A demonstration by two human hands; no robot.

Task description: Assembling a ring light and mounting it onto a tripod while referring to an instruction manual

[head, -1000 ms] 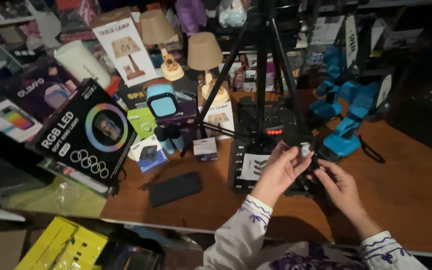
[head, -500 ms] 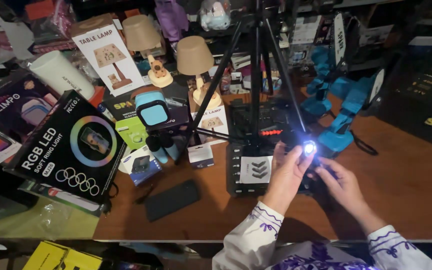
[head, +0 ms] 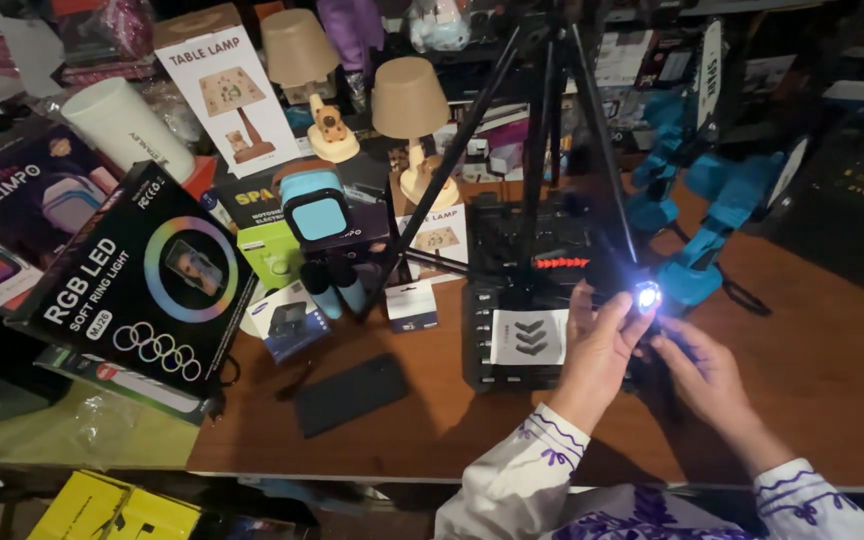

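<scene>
At the left a ring light box (head: 137,285) leans by a dark phone (head: 352,393) on the wooden table (head: 832,350). Right of them, the left hand (head: 600,352) pinches a small lit torch (head: 646,296) above a black case (head: 527,320), apparently testing it; the right hand (head: 704,375), fingers loosely curled, touches its base and should steady it.

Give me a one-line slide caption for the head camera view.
Two hands, left hand and right hand, hold a small lit flashlight over a cluttered wooden table.
</scene>
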